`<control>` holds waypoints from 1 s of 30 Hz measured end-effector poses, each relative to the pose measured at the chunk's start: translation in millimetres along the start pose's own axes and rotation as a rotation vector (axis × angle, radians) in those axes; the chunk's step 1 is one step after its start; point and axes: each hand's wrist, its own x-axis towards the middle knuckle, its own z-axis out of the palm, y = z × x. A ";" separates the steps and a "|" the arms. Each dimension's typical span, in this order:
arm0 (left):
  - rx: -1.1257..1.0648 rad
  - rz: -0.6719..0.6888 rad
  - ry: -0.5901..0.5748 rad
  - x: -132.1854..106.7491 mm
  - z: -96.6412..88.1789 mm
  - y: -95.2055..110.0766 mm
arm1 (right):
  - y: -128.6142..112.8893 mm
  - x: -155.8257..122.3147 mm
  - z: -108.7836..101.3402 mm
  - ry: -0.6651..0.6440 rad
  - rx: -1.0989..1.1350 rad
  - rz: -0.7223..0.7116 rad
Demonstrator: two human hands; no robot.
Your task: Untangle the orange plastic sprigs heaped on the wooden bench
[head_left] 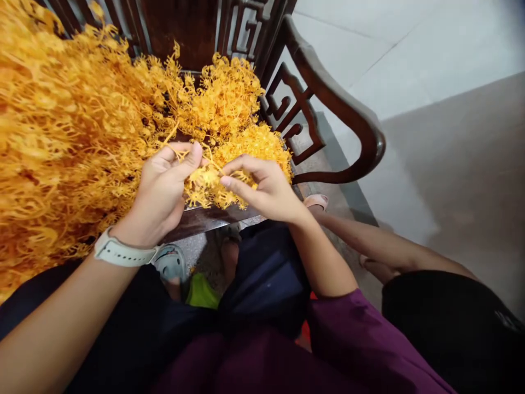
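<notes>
My left hand (164,183), with a pale watch strap (123,253) on its wrist, is closed in a pinch on the thin stem of a yellow artificial flower sprig (205,180). To its right, my right hand (268,189) has its thumb and forefinger brought together on the same sprig. The sprig's spiky blossoms hang between the two hands. Behind it spreads a pile of similar yellow sprigs (229,90), and a much larger heap (77,131) fills the left side.
The sprigs lie on a dark wooden bench (205,221) with a carved back (180,33) and a curved armrest (344,117) at the right. Another person's bare leg (381,246) is beside me at the right. Below the seat edge is a bright green thing (203,291).
</notes>
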 end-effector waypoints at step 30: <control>0.364 0.373 -0.142 0.9 -14.5 10.8 | 26.7 11.1 -2.0 0.044 0.380 0.251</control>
